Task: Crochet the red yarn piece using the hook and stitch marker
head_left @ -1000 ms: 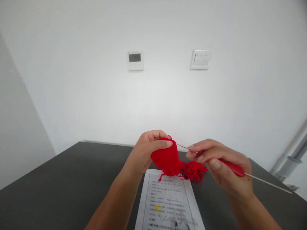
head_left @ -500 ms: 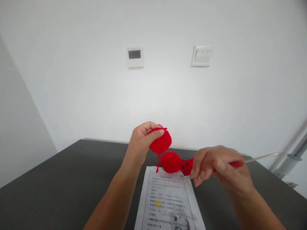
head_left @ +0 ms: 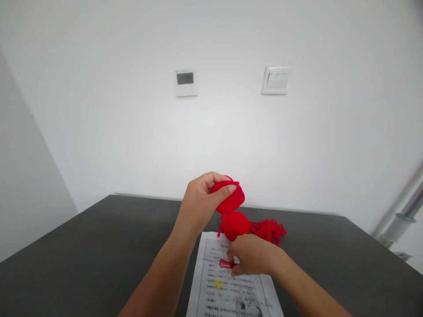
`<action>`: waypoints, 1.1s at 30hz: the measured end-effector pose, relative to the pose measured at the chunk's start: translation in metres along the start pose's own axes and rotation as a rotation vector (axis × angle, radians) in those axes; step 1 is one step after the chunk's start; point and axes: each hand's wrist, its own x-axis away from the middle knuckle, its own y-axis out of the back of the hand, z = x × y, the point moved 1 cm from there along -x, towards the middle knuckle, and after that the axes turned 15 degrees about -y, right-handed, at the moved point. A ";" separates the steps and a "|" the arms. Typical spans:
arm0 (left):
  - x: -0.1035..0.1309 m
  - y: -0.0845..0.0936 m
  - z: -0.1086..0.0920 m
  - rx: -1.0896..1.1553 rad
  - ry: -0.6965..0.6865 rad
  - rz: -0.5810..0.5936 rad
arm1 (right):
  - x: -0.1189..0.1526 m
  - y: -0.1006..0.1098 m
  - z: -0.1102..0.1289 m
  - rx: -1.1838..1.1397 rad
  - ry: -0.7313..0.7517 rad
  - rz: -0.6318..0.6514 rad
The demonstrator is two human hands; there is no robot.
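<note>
In the head view, the left hand (head_left: 201, 198) pinches the flat red yarn piece (head_left: 231, 203) between its thumb, laid over the front, and its fingers behind. The piece is raised above the far part of the dark table (head_left: 132, 237), just beyond the red yarn ball (head_left: 236, 225). Half a second ago it was a little farther left; the pinch is unchanged.

The right hand (head_left: 254, 255) has moved most. It was right of the ball, with the metal shaft of the red-handled tool (head_left: 225, 263) pointing right; now it is nearer and farther left, over the printed sheet (head_left: 228, 293). Its thumb and fingers are closed on the right end of the handle, and a thin shaft points left across the print. Whether the tool touches the paper, I cannot tell. In the first frame the tool's other end met the red piece; now the two are apart.

The ball sits at the far edge of the sheet, a short yarn tail at its left. The loose red yarn (head_left: 269, 231), partly covered by the right hand half a second ago, shows again to the right of the ball. The yellow mark (head_left: 219, 284) lies on the sheet, nearer than the tool.
</note>
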 end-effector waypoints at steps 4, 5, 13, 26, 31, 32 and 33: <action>0.006 -0.002 -0.004 -0.024 0.004 0.084 | 0.024 0.026 -0.017 -0.118 -0.013 -0.114; 0.007 -0.002 -0.005 -0.043 -0.001 0.102 | 0.033 0.035 -0.020 -0.244 -0.032 -0.217; 0.021 -0.012 -0.011 -0.274 0.011 0.239 | 0.077 0.057 -0.007 -1.018 0.038 -0.629; 0.020 -0.012 -0.011 -0.042 0.064 0.338 | 0.086 0.052 -0.006 -1.074 0.119 -0.738; 0.017 -0.015 -0.007 0.160 0.168 0.316 | 0.086 0.051 -0.005 -1.145 0.120 -0.728; 0.017 -0.016 -0.006 0.160 0.173 0.303 | 0.086 0.051 -0.005 -1.142 0.112 -0.723; 0.018 -0.016 -0.006 0.148 0.171 0.289 | 0.086 0.051 -0.004 -1.139 0.102 -0.713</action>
